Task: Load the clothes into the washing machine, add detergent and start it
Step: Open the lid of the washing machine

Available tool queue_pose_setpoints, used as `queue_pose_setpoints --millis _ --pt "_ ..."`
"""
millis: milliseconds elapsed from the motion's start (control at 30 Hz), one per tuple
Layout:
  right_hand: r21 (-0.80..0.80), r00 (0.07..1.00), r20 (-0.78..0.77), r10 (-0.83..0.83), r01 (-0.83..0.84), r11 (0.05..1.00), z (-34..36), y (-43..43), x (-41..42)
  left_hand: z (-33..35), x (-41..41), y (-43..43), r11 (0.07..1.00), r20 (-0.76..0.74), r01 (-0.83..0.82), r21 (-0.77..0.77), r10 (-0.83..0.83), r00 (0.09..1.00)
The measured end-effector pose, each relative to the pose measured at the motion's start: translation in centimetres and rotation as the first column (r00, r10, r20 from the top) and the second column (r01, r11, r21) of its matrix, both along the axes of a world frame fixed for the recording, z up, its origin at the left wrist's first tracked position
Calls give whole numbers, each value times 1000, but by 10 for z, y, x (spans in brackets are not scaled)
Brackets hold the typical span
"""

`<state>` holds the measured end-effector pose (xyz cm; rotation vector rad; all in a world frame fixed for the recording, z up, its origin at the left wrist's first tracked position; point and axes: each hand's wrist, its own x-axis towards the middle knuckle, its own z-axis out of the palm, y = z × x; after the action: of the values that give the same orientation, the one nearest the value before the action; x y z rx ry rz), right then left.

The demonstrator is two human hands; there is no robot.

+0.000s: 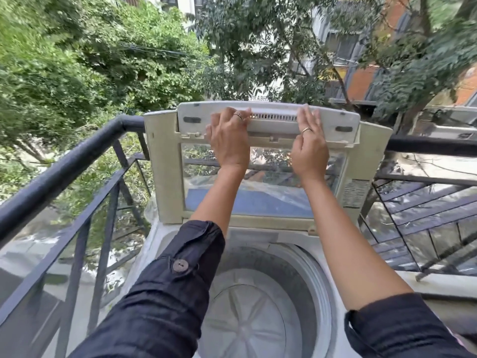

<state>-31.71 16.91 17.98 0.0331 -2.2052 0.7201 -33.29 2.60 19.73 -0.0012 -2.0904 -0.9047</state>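
Observation:
A white top-loading washing machine stands in front of me on a balcony. Its folding lid, cream-framed with a clear window, is raised upright. My left hand and my right hand both rest on the lid's folded upper section, fingers flat over its vented strip. The drum below lies open, with only its grey pulsator showing at the bottom. No clothes or detergent are in view. Both forearms reach over the drum, dark sleeves rolled up.
A black metal railing with glass panels runs along the left and behind the machine. More railing and slatted metal lie to the right. Trees and buildings fill the background beyond the balcony.

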Motion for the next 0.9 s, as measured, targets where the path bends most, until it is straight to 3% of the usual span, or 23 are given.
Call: queue_pose_setpoints --millis 300,600,733,900 --pt "-51 999 8 49 -48 998 3 6 13 2 18 2 938 -19 153 311 -155 988" --pt "-114 994 -36 100 -103 988 6 5 28 -24 52 11 956 -15 188 225 -190 982" --pt "-250 984 -76 158 -172 953 3 6 42 -30 64 10 948 -23 237 211 -237 971" --pt "-350 976 -217 12 -90 932 4 2 58 -35 75 9 916 22 306 260 -323 946"
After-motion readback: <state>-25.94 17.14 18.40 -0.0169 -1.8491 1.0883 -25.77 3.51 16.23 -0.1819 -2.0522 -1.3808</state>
